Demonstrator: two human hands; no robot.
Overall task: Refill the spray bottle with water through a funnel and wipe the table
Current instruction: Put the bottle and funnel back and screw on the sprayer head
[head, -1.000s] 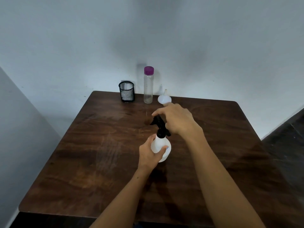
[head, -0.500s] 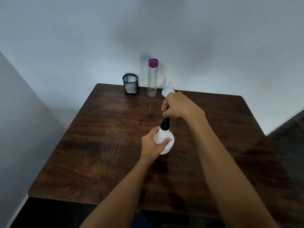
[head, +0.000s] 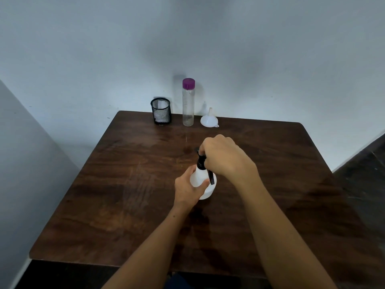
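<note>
A white spray bottle (head: 201, 178) with a black trigger head stands upright in the middle of the dark wooden table (head: 129, 184). My left hand (head: 187, 189) grips its round body from the left. My right hand (head: 224, 156) is curled over the black spray head (head: 201, 162), hiding most of it; the trigger lever points down toward me. A white funnel (head: 209, 120) sits mouth-down at the table's far edge. Beside it stands a tall clear water bottle (head: 188, 105) with a purple cap.
A black mesh cup (head: 160, 111) with something pale inside stands at the far edge, left of the water bottle. A wall runs right behind the table. Dark floor shows at the right.
My right hand has turned on the spray head, and the trigger lever now points toward me instead of away. The bottle stays in place under my left hand.
</note>
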